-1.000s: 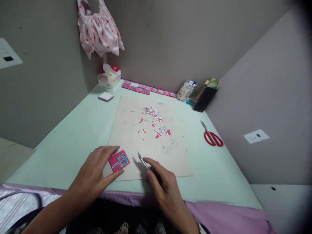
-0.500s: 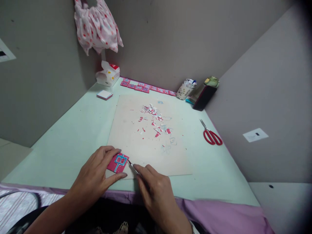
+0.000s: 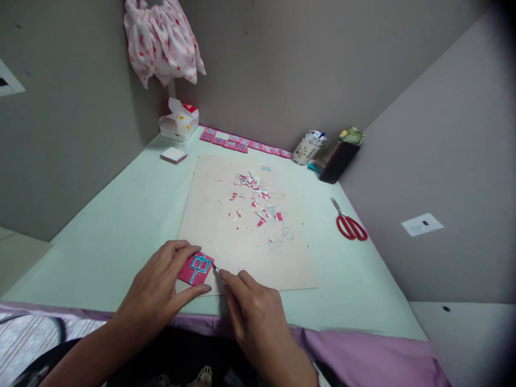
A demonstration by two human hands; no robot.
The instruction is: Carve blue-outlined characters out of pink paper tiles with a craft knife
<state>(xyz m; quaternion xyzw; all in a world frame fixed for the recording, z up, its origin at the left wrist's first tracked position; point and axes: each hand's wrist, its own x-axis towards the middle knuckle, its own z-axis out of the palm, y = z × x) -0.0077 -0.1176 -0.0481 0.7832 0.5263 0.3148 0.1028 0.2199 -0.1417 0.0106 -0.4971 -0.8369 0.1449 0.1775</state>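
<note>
A red square card with a blue-outlined character lies near the front left corner of a beige board. My left hand holds the card down, its forefinger along the upper edge and its thumb along the lower one. Pinched in my right hand is a slim craft knife, its tip at the card's right edge. Most of the knife's handle is hidden by my fingers.
Red and white paper scraps litter the board. Red-handled scissors lie to the right. Behind are a row of red cards, a pen cup, a dark upright case, a paper stack and a white box.
The knife and my right hand have shifted very slightly at the card's right edge. My left hand stays on the card; the whole view has moved a little.
</note>
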